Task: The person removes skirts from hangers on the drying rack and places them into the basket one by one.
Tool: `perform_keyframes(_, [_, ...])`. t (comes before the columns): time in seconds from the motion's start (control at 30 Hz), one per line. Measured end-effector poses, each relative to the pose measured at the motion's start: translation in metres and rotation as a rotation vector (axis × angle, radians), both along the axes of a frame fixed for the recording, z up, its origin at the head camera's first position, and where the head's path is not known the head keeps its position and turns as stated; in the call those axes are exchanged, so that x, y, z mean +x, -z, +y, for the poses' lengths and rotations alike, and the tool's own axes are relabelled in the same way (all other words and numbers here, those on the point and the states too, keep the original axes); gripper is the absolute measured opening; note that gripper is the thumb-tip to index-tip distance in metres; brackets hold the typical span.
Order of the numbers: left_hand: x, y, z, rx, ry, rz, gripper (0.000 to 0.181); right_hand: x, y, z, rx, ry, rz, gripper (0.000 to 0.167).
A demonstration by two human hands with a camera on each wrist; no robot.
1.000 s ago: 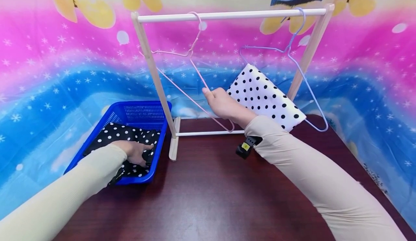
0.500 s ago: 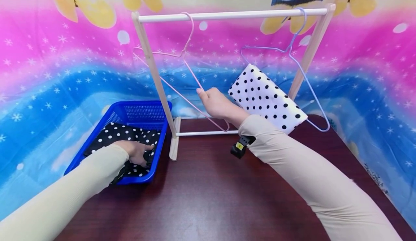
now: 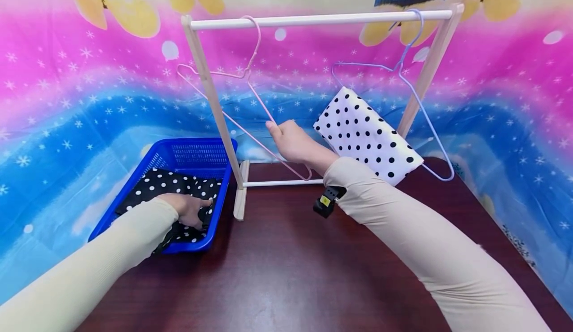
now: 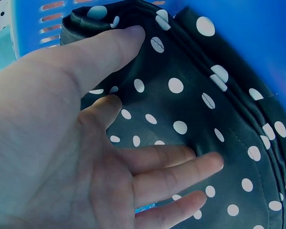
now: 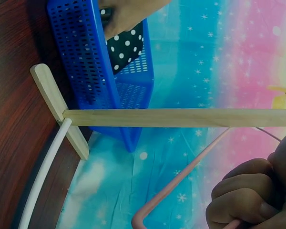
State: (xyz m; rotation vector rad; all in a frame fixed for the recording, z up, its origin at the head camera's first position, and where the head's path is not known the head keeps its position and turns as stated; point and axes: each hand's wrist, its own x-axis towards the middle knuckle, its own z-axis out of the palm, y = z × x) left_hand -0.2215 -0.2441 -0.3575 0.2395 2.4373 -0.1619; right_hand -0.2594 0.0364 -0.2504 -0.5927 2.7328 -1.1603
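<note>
In the head view my right hand [image 3: 290,142] grips the right arm of a pink clothes hanger [image 3: 248,72], which hangs by its hook from the rack's top bar. The right wrist view shows those fingers [image 5: 245,200] curled round it. My left hand [image 3: 191,211] is down in a blue basket [image 3: 209,245], on a folded black cloth with white dots [image 3: 156,185]. Seen from the left wrist, its fingers [image 4: 176,183] are loosely spread over the cloth and the thumb stands apart from them. The fabric beneath the hand is hidden.
A wooden clothes rack [image 3: 214,108] with a white top bar stands on the dark table [image 3: 277,262]. On its right side hangs a lilac hanger [image 3: 423,103] carrying a white cloth with black dots [image 3: 364,133]. Behind is a patterned backdrop [image 3: 112,98].
My right hand has shifted left, sliding the pink hanger's hook left along the bar. The left hand stays in the basket, almost unmoved.
</note>
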Motion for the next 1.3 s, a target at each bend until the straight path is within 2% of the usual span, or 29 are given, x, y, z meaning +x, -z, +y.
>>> perform_keyframes(0.3, [0.001, -0.005, -0.003, 0.063, -0.063, -0.010, 0.082, -0.001, 0.000, 0.003, -0.028, -0.004, -0.007, 0.059])
perform_keyframes(0.4, [0.001, -0.009, -0.003, 0.088, -0.056, 0.009, 0.081, 0.000, 0.001, 0.005, -0.038, -0.005, -0.009, 0.059])
perform_keyframes(0.53, [-0.001, -0.016, -0.004, 0.088, -0.039, 0.043, 0.076, 0.000, 0.002, 0.007, -0.023, -0.002, 0.030, 0.056])
perform_keyframes(0.63, [-0.005, -0.021, -0.005, 0.090, -0.045, 0.075, 0.073, 0.000, 0.003, 0.010, -0.008, 0.004, 0.064, 0.053])
perform_keyframes(0.73, [-0.008, -0.026, -0.005, 0.123, -0.040, 0.118, 0.071, 0.001, 0.004, 0.012, -0.004, 0.017, 0.060, 0.049])
perform_keyframes(0.83, [-0.011, -0.028, -0.005, 0.168, -0.009, 0.167, 0.070, 0.004, 0.004, 0.014, 0.010, 0.033, 0.044, 0.042])
perform_keyframes(1.1, [-0.008, -0.033, -0.004, 0.246, 0.039, 0.303, 0.063, 0.009, 0.003, 0.017, 0.084, 0.069, 0.096, 0.035])
perform_keyframes(1.3, [-0.006, -0.037, -0.001, 0.276, 0.076, 0.356, 0.061, 0.011, 0.003, 0.019, 0.154, 0.102, 0.143, 0.035])
